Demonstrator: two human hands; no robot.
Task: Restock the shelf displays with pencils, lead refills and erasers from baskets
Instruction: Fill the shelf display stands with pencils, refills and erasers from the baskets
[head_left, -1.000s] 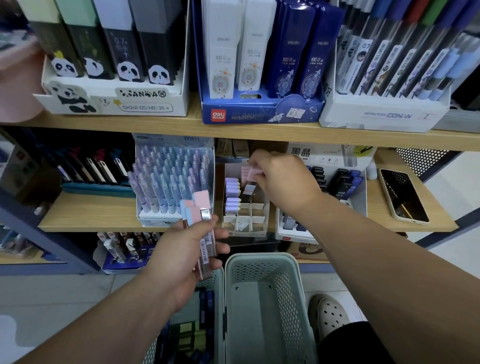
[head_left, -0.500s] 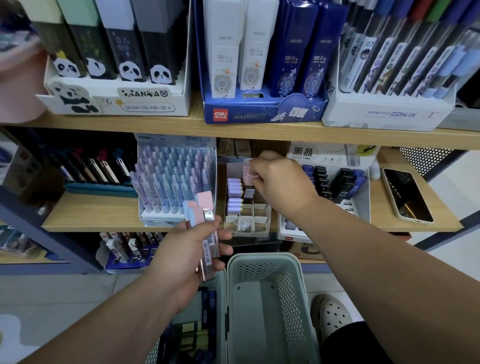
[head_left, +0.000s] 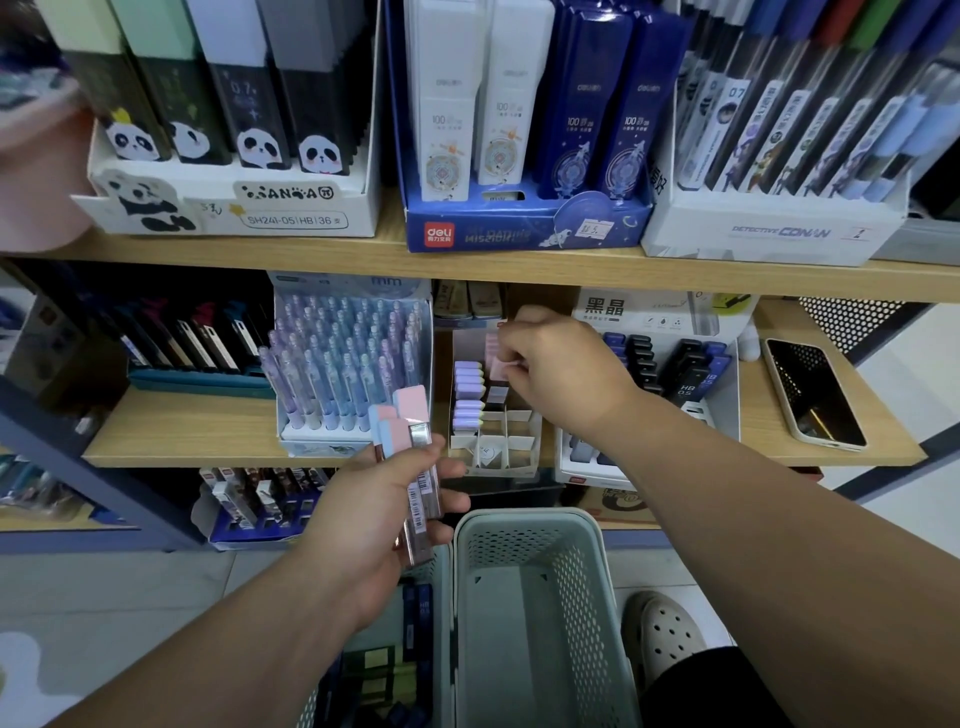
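Note:
My left hand (head_left: 382, 512) grips a bundle of pink- and blue-capped lead refill cases (head_left: 410, 447) below the middle shelf, above the baskets. My right hand (head_left: 563, 371) pinches one pink-capped refill case (head_left: 496, 358) and holds it in the back of a white divided display box (head_left: 493, 441) on the middle shelf. Purple-capped cases (head_left: 467, 397) fill the box's left column; its front cells hold nothing. A pale green basket (head_left: 540, 597) stands below, and a second basket (head_left: 384, 670) to its left holds dark packs.
A tray of pastel mechanical pencils (head_left: 348, 364) stands left of the box, and a black lead refill display (head_left: 670, 374) stands right of it. A phone (head_left: 813, 395) lies on the shelf's right end. Panda, Deli and Conan boxes line the upper shelf (head_left: 467, 260).
My right hand has pushed the pink case further back and down into the display box. My left hand with its bundle has hardly moved.

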